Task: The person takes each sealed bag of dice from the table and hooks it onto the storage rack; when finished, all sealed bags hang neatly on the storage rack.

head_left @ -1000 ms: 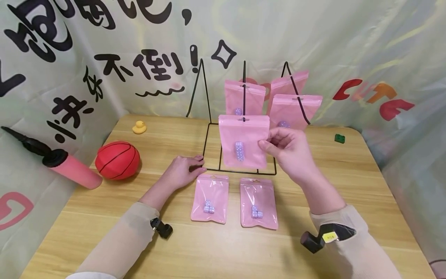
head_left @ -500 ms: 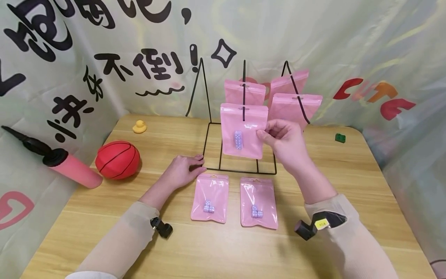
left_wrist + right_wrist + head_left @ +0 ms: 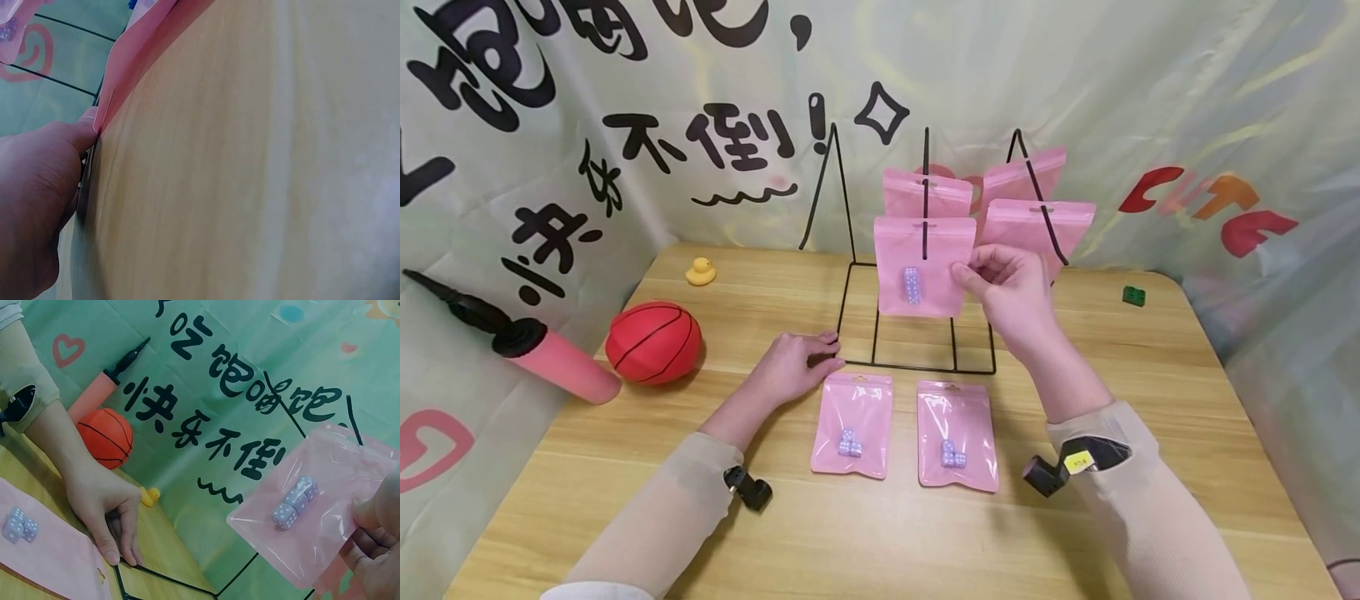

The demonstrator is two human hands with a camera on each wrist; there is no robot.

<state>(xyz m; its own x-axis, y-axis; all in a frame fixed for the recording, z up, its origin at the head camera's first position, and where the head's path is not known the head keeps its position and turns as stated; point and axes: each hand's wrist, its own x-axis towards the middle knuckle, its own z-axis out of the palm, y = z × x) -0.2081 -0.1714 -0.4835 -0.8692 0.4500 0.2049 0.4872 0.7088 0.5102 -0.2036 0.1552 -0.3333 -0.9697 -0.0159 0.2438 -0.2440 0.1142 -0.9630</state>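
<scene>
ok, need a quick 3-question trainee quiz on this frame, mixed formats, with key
1. True or false: the right hand pinches a pink pouch with its hang hole at the wire rack's middle hook.
2. How many pink pouches lie flat on the table in front of the rack?
3. What does the left hand rest on? A) the orange ball B) the rack's base by the table C) the yellow duck

Key: 1 true; 2 two; 3 B

Wooden table (image 3: 1187,392): pouches (image 3: 852,426), ball (image 3: 652,342)
</scene>
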